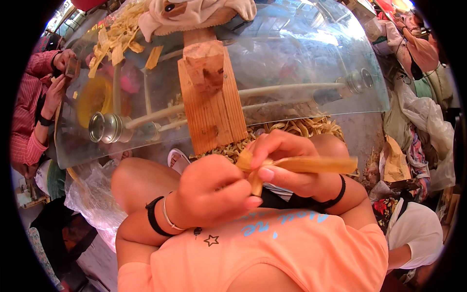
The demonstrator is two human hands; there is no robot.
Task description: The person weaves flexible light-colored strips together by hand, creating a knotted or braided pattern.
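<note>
A flat, yellowish dried plant strip (316,164) is held low over my lap, crossed or folded where my hands meet. My left hand (214,187) is closed, its fingers curled around a short end of the strip. Thumb and fingertips of my right hand (287,163) pinch the fold. From there a long, motion-blurred end sticks out to the right. Part of the crossing is hidden behind my fingers. Just beyond my hands, a wooden block stand (214,114) rests on the glass table (287,104).
Dried strips (119,36) lie in a heap at the table's far left; more curled strips (314,126) lie below its near edge. A cloth (197,17) covers the stand's far end. Another person's hands (58,82) hold a small brown object at left. Plastic sheeting (428,126) hangs right.
</note>
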